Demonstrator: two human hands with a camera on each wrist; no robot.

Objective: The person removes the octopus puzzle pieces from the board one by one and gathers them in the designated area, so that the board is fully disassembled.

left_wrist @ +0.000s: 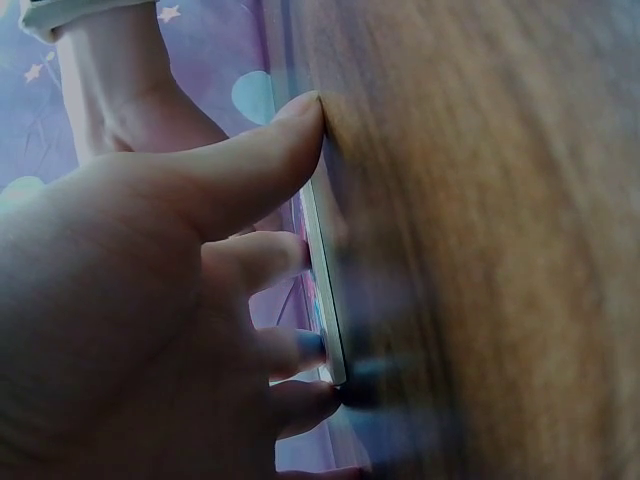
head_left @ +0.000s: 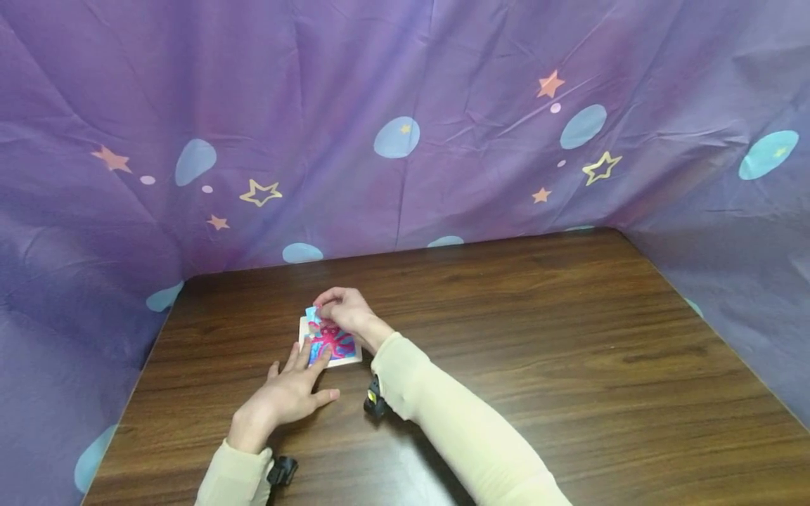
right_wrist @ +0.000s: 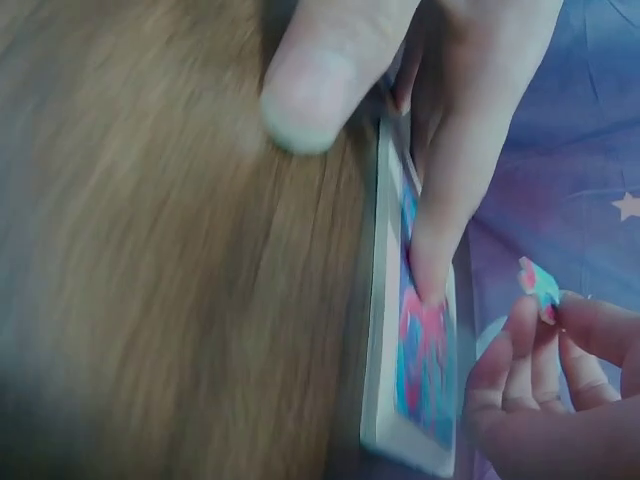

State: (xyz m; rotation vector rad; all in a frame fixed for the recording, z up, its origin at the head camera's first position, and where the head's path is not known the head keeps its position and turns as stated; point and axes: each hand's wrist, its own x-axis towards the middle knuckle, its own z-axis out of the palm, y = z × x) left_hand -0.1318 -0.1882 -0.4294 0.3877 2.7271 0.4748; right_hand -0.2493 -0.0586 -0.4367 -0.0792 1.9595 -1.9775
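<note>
A small jigsaw puzzle board (head_left: 303, 329) lies flat on the table, with a pale frame and a pink octopus-like picture on blue. My left hand (head_left: 285, 397) has its fingers spread, and some fingertips rest on the near and left part of the board. In the left wrist view the thumb of the left hand (left_wrist: 130, 290) is stretched out beside the board's edge (left_wrist: 325, 290). My right hand (head_left: 348, 309) is over the board's far side. Between thumb and fingers it pinches a blue-and-pink puzzle piece (right_wrist: 541, 288), held above the board in the right wrist view.
The brown wooden table (head_left: 538, 351) extends widely to the right of the board. A purple curtain (head_left: 405, 84) with stars and blue ovals hangs behind the table and along its sides. Each wrist carries a small black camera (head_left: 282, 471).
</note>
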